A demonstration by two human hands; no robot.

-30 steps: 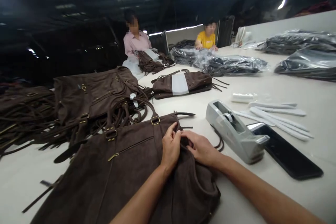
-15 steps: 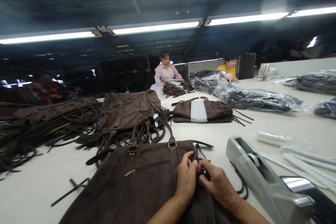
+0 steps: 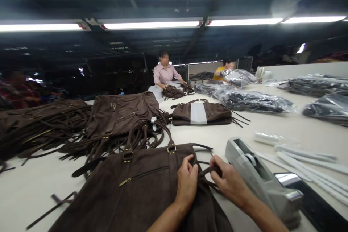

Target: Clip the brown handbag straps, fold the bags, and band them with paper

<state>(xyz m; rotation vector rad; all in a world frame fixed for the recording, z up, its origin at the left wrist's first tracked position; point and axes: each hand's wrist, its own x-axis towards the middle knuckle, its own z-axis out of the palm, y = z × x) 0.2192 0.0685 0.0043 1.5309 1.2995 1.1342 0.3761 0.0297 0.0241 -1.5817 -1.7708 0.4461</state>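
A large dark brown handbag [image 3: 146,195] lies in front of me, with two looped handles, brass-coloured rings and a zipped front pocket. On its right side edge is my left hand [image 3: 187,178], fingers curled in and closed on the bag there. Just to the right, my right hand [image 3: 227,175] pinches a thin brown strap [image 3: 207,171] and holds it out from the bag's side. Where the strap meets the bag is partly hidden behind my left fingers.
A grey tape dispenser [image 3: 261,177] stands right of my right hand, with a dark phone-like slab [image 3: 312,199] and white strips [image 3: 304,166] beyond. More brown bags [image 3: 122,112] are piled left. A paper-banded bag [image 3: 217,114] lies ahead. Two people work behind plastic-wrapped bags [image 3: 252,99].
My right hand has moved right, away from my left hand, drawing the strap outward. The left hand stays at the bag's edge. The view has turned slightly right.
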